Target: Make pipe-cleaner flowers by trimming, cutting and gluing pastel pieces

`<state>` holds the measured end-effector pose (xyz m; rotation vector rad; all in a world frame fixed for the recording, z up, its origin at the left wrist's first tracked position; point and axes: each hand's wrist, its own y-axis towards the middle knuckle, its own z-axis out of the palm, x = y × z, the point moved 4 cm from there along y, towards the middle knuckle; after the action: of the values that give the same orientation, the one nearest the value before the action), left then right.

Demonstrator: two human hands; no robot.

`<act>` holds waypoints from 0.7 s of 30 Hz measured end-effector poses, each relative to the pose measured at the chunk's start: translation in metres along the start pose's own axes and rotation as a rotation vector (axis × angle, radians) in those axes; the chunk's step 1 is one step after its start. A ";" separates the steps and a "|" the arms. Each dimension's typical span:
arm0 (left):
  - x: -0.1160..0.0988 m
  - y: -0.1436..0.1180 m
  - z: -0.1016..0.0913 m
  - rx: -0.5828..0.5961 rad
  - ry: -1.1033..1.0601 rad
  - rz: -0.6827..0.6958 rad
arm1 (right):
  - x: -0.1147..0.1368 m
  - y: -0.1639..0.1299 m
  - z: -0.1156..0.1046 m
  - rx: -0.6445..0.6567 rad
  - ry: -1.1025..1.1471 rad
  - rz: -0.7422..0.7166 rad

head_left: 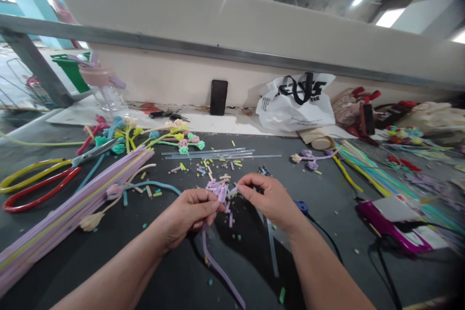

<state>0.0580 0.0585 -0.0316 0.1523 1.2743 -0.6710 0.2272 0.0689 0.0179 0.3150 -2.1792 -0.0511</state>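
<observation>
Near the middle of the dark table, my left hand (199, 210) is closed around a purple pipe cleaner flower (218, 190), whose short petals spread above the fingers. Its long purple stem (220, 269) hangs down toward the table's near side. To its right, my right hand (263, 193) pinches a short purple pipe cleaner piece (234, 190) at the flower's edge. Whether that piece is joined to the flower I cannot tell. Behind the hands lie several cut pipe cleaner bits (201, 169) and clear glue sticks (223, 154). Another glue stick (272, 247) lies below my right wrist.
Scissors (69, 169) with red and yellow handles rest at left beside a bundle of purple pipe cleaners (83, 198). Finished flowers (119, 135) lie behind. A purple glue gun (394, 230) with black cord is at right. A phone (219, 98) and white bag (296, 104) stand at the back.
</observation>
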 end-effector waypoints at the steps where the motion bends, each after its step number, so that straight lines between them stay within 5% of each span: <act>1: -0.001 0.000 0.001 0.000 0.007 0.002 | 0.000 -0.001 -0.001 -0.007 0.043 0.009; 7: 0.000 -0.002 0.005 0.030 0.055 -0.003 | 0.004 -0.006 0.001 0.065 0.242 -0.002; 21: 0.005 0.001 0.006 0.080 0.192 -0.023 | 0.015 -0.007 0.002 0.183 0.147 -0.068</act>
<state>0.0643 0.0541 -0.0348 0.2734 1.4357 -0.7415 0.2185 0.0584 0.0272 0.4820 -2.0306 0.1299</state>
